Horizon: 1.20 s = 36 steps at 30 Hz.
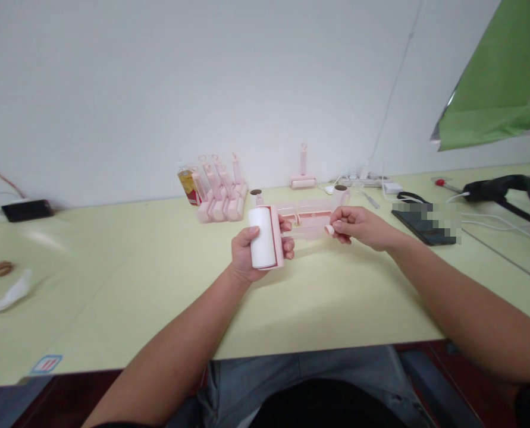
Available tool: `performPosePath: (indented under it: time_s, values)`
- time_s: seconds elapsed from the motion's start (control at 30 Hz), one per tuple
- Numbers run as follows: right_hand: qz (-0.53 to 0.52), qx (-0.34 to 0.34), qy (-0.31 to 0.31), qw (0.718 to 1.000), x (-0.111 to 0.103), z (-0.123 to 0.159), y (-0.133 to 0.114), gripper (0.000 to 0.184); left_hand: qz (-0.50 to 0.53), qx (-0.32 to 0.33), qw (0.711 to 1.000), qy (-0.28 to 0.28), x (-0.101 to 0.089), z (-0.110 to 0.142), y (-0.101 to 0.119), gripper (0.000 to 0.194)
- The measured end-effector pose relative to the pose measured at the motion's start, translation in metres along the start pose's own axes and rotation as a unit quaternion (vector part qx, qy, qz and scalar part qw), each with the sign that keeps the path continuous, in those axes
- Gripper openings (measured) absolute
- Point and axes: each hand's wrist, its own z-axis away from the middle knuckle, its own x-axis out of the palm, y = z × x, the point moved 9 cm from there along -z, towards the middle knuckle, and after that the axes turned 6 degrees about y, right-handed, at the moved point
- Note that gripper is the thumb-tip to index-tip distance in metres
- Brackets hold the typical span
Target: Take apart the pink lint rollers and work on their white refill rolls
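Observation:
My left hand (242, 249) is wrapped round a pink lint roller (263, 239) whose white roll faces up, held over the middle of the table. To its right, my right hand (356, 229) pinches a small pale pink cap (329, 229) between thumb and fingertips. Behind the hands lie more pink lint roller parts (313, 217), partly hidden by the fingers. Two white rolls with dark open ends, one a roll (341, 193) on the right and one a roll (256, 196) nearer the left, stand there too.
Several pink lint rollers (220, 202) stand grouped at the wall beside a yellow carton (188, 184). Another lint roller (303, 172) leans further right. A black phone (425, 223), white cables and a power strip (365, 178) lie to the right; a dark phone (27, 210) sits far left.

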Motion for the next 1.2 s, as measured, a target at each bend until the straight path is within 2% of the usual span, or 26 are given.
performPosePath:
  time_s: [0.1, 0.43, 0.63, 0.87, 1.2]
  values:
    - [-0.052, -0.018, 0.012, 0.998, 0.011, 0.002, -0.006, 0.033, 0.015, 0.009, 1.0, -0.001, 0.001, 0.001, 0.005, 0.048]
    - [-0.104, -0.053, 0.063, 0.991, 0.02, 0.001, -0.01, 0.031, 0.008, 0.015, 1.0, 0.007, -0.003, 0.0, 0.008, 0.05]
    - [-0.081, -0.054, 0.054, 0.994, 0.027, 0.004, -0.014, 0.036, 0.004, 0.009, 1.0, 0.004, -0.004, 0.0, 0.009, 0.053]
    - [-0.019, -0.087, 0.052, 0.995, 0.031, 0.004, -0.018, 0.037, 0.002, 0.004, 1.0, 0.003, -0.005, 0.001, 0.006, 0.052]
    - [0.012, -0.13, 0.074, 0.989, 0.032, 0.007, -0.024, 0.041, -0.009, -0.013, 1.0, -0.004, -0.001, 0.002, 0.0, 0.057]
